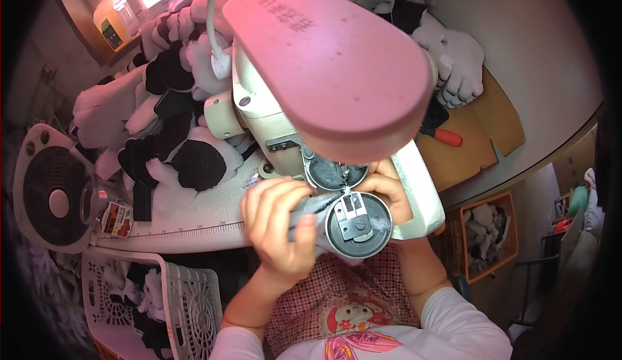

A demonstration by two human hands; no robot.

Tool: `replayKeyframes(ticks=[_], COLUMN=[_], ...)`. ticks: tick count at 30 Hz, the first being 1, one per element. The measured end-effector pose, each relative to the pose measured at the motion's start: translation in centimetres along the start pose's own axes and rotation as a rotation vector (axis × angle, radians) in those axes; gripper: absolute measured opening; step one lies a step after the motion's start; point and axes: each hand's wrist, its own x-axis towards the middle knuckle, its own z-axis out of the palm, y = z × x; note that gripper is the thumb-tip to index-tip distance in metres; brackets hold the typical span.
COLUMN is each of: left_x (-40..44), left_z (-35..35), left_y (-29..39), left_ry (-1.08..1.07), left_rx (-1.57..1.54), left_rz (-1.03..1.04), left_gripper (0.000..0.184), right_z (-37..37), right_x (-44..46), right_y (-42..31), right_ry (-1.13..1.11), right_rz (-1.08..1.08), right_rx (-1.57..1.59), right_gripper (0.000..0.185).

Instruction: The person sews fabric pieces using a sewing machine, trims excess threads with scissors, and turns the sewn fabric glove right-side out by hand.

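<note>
A sewing machine with two round metal discs stands in front of me, under a pink cover (337, 68). Its upper disc (324, 172) is fuzzy with lint, and the lower disc (379, 237) faces up with a small plate on it. Grey-and-white plush fabric (322, 206) runs to where the discs meet. My left hand (278, 224) is closed around this fabric, left of the lower disc. On the other side, my right hand (389, 191) has its fingers curled in close to the discs. The machine partly hides them, and whatever they grip does not show.
Black and white plush pieces (201, 164) are heaped at the back left. A round speaker-like device (55, 191) stands far left. A white basket (194, 295) and an orange crate (461, 247) hold more pieces. A red-handled tool (447, 137) lies on cardboard (499, 120).
</note>
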Motion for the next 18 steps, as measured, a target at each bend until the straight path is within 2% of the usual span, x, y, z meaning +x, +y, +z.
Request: replayKeyframes(ticks=[1, 3, 4, 7, 9, 18], left_x=[-0.3, -0.8, -0.5, 1.3, 2.5, 3.4], left_z=[1.2, 1.5, 1.2, -1.3, -2.0, -2.3], left_y=[0.1, 0.3, 0.0, -0.7, -0.6, -1.0], left_ry=[0.076, 0.059, 0.065, 0.073, 0.068, -0.007], left_rx=[0.022, -0.065, -0.068, 0.276, 0.338, 0.23], left_rz=[-0.01, -0.066, -0.069, 0.271, 0.345, 0.302], left_gripper=[0.018, 0.016, 0.016, 0.014, 0.015, 0.015], right_z=[0.0, 0.0, 0.2, 0.2, 0.2, 0.3], right_x=[0.4, 0.8, 1.0, 1.4, 1.6, 1.3], right_y=[0.9, 1.1, 0.8, 1.3, 2.0, 3.2], right_ry=[-0.019, -0.046, -0.056, -0.077, -0.089, -0.104], right_rz=[-0.081, -0.162, -0.118, -0.089, -0.085, -0.081], right_rx=[0.029, 0.05, 0.163, 0.193, 0.185, 0.119], right_gripper=[0.023, 0.035, 0.021, 0.021, 0.021, 0.021])
